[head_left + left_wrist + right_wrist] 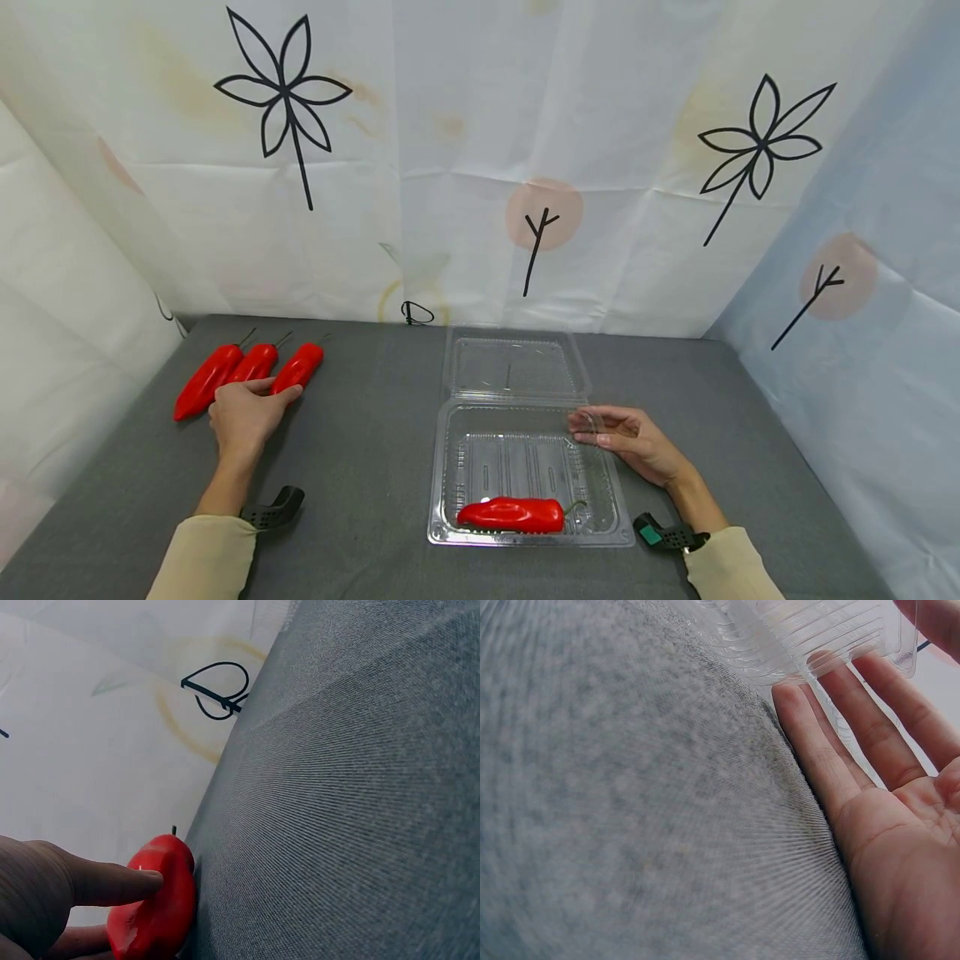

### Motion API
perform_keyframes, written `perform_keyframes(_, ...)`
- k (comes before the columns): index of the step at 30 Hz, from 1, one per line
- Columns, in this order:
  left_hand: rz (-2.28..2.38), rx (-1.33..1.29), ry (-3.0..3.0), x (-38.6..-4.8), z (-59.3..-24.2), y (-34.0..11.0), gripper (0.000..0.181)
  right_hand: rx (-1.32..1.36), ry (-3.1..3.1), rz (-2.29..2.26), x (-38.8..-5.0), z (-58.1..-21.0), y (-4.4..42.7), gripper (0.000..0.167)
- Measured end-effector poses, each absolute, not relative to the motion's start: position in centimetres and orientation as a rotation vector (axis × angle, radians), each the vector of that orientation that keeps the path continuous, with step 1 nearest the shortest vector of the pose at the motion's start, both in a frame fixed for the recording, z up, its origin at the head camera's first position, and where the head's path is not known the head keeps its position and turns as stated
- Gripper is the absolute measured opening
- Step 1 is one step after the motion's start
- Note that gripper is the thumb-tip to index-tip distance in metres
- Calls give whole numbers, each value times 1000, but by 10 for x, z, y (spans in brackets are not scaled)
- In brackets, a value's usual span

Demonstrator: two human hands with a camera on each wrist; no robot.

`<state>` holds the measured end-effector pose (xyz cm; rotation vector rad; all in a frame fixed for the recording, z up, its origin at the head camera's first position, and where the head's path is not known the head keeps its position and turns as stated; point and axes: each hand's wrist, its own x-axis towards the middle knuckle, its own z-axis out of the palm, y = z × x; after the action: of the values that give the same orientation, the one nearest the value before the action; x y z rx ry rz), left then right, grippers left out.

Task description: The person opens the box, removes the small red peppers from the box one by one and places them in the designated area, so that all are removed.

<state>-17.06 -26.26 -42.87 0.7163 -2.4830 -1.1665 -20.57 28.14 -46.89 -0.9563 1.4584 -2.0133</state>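
Note:
My left hand (247, 417) is at the left of the table. It grips the rightmost of three red peppers (302, 365), thumb on one side and fingers on the other. In the left wrist view the thumb presses that same red pepper (161, 900). The other two peppers (206, 379) lie just left of it. My right hand (633, 442) holds the right wall of an open clear plastic container (442, 467), thumb at the rim and fingers low against the outside. One red pepper (513, 515) lies crosswise inside, near the front edge.
The container's hinged lid (517, 367) lies folded back toward the rear wall. Grey cloth (367, 467) covers the table. Printed white fabric (465, 125) hangs behind, and further fabric walls stand at both sides.

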Motion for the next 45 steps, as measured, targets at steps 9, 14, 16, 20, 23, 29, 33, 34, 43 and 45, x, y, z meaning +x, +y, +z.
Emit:
perform_keyframes(9, -1099, 672, -2450, -169, -431, -265, 45, -953, 1469, -2008, -205, -468, 281, 44)
perform_keyframes(14, -1020, 710, -2461, -169, -431, -267, 47, -961, 1449, -2012, -206, -468, 281, 44)
perform_keyframes(16, -1007, 725, -2464, -169, -430, -267, 47, -965, 1439, -2014, -206, -468, 281, 44)
perform_keyframes(20, -995, 753, -2465, -170, -430, -267, 47, -972, 1430, -2018, -205, -467, 281, 44)
perform_keyframes(23, -982, 776, -2467, -170, -430, -268, 48, -979, 1428, -2019, -205, -467, 281, 44)
perform_keyframes(29, -958, 804, -2476, -170, -428, -269, 49, -958, 1439, -2019, -205, -467, 281, 44)
perform_keyframes(33, -955, 811, -2464, -170, -426, -270, 48, -951, 1453, -2015, -205, -467, 281, 44)
perform_keyframes(34, -956, 810, -2457, -170, -425, -270, 48, -953, 1456, -2013, -205, -467, 281, 44)
perform_keyframes(43, -948, 784, -2428, -169, -425, -272, 45, -966, 1451, -2013, -207, -469, 282, 44)
perform_keyframes(45, -943, 784, -2425, -169, -425, -272, 45, -967, 1445, -2013, -207, -469, 282, 43)
